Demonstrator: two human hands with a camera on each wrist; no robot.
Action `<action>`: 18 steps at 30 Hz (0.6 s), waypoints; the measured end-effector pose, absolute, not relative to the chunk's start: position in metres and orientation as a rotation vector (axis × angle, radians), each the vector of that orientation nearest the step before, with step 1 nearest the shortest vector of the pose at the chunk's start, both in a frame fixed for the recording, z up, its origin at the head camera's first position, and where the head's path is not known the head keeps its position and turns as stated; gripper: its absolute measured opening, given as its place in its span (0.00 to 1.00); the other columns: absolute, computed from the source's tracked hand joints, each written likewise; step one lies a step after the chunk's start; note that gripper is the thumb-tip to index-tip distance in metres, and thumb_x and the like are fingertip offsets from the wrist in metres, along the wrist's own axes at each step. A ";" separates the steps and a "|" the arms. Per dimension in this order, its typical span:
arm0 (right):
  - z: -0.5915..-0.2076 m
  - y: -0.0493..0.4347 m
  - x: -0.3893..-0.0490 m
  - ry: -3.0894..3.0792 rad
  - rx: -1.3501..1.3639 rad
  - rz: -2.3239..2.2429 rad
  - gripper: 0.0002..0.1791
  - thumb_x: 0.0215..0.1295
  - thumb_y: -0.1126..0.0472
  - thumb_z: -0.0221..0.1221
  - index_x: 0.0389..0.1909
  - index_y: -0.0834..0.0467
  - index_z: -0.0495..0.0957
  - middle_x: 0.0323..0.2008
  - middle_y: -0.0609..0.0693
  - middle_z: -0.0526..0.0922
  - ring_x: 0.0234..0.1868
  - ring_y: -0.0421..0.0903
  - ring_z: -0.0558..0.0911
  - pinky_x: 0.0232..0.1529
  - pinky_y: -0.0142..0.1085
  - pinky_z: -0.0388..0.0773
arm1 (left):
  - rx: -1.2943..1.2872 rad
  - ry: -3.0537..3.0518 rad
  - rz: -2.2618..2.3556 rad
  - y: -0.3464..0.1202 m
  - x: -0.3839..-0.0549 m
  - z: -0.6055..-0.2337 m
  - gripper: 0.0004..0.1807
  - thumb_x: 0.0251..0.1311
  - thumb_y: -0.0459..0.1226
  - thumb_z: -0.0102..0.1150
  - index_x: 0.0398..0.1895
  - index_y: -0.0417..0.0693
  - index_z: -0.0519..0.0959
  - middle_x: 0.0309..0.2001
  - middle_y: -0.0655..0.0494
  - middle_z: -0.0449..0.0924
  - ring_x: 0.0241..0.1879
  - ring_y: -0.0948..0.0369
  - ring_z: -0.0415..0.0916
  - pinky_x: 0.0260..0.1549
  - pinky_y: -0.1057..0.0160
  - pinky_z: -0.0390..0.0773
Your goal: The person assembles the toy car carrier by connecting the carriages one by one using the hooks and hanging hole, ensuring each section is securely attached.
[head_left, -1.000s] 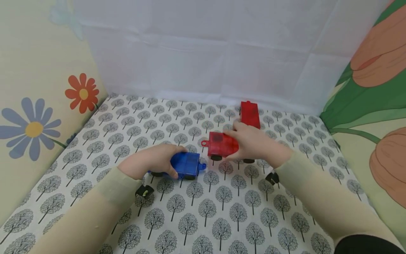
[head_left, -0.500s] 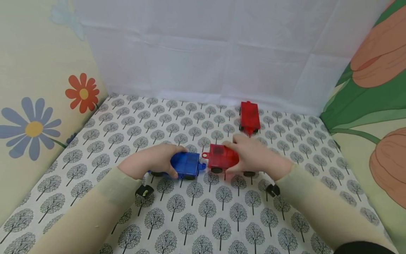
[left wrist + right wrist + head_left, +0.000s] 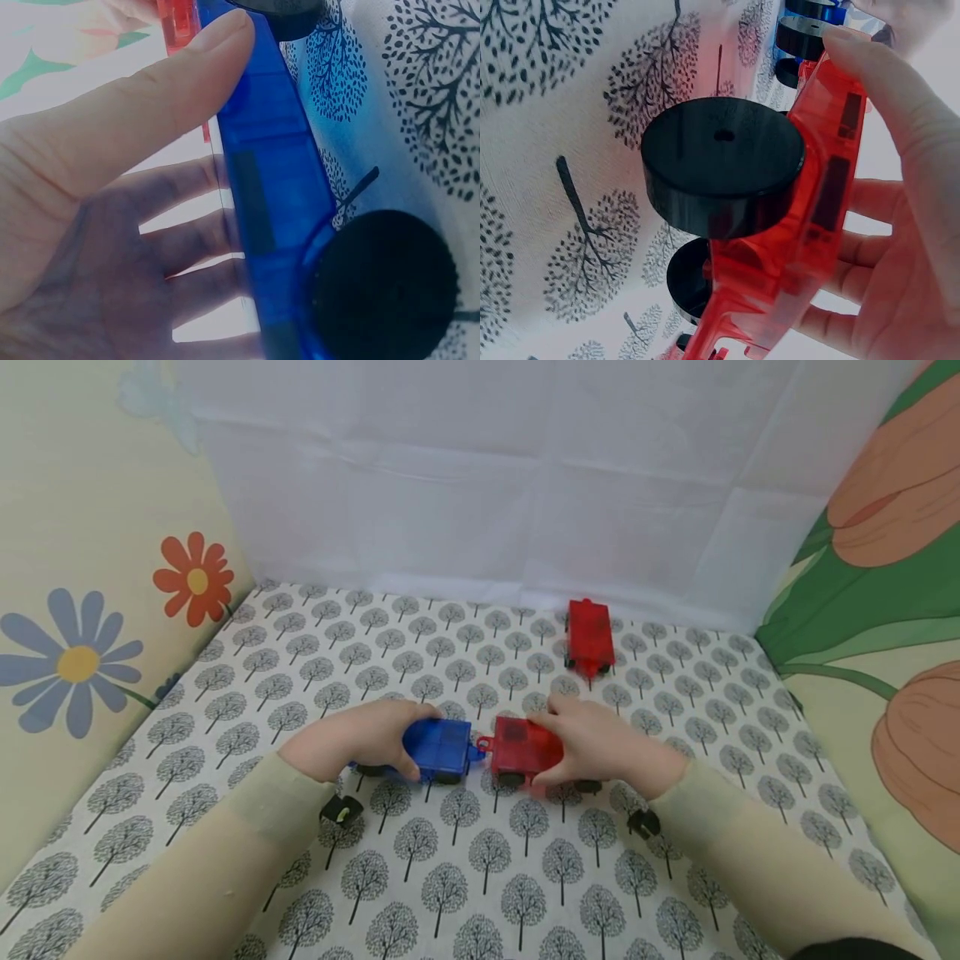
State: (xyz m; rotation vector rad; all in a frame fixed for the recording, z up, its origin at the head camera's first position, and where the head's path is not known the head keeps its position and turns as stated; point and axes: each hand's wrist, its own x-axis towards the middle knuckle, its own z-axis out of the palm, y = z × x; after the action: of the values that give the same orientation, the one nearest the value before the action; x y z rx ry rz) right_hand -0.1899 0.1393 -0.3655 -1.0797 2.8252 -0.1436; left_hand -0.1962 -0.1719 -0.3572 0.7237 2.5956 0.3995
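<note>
Head view: left hand (image 3: 371, 737), half-closed, grips a translucent blue plastic toy wagon (image 3: 442, 747); right hand (image 3: 592, 739), similarly half-closed, grips a translucent red plastic toy wagon (image 3: 510, 752). Their couplings meet mid-cloth; whether hooked, cannot tell. Another red toy wagon (image 3: 590, 635) stands apart, farther back on the white tree-print cloth (image 3: 450, 835).

Left wrist view: thumb and fingers on opposite sides of the blue wagon.

Right wrist view: thumb against red side, black wheels (image 3: 724, 161) facing cloth.
</note>
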 end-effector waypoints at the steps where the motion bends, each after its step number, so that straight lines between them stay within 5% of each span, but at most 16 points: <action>1: -0.366 0.139 -0.189 2.825 -1.083 -0.139 0.54 0.42 0.29 0.71 0.67 0.57 0.72 0.35 0.46 0.67 0.31 0.42 0.68 0.28 0.34 0.69 | 0.725 2.596 0.399 -0.172 -0.196 -0.357 0.51 0.41 0.46 0.80 0.71 0.44 0.66 0.61 0.41 0.73 0.59 0.44 0.70 0.59 0.41 0.68; 18: -0.372 0.137 -0.186 2.798 -1.062 -0.130 0.56 0.41 0.27 0.70 0.68 0.57 0.72 0.35 0.46 0.67 0.33 0.41 0.69 0.29 0.33 0.70 | 0.721 2.592 0.409 -0.172 -0.195 -0.356 0.51 0.41 0.46 0.80 0.71 0.44 0.66 0.61 0.40 0.73 0.59 0.43 0.71 0.59 0.40 0.68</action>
State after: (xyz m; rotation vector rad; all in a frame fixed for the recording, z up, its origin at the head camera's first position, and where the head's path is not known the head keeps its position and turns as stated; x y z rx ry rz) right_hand -0.1856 0.1373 -0.3718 -1.0623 2.7982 -0.1299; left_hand -0.1955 -0.1720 -0.3564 0.7213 2.5923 0.4088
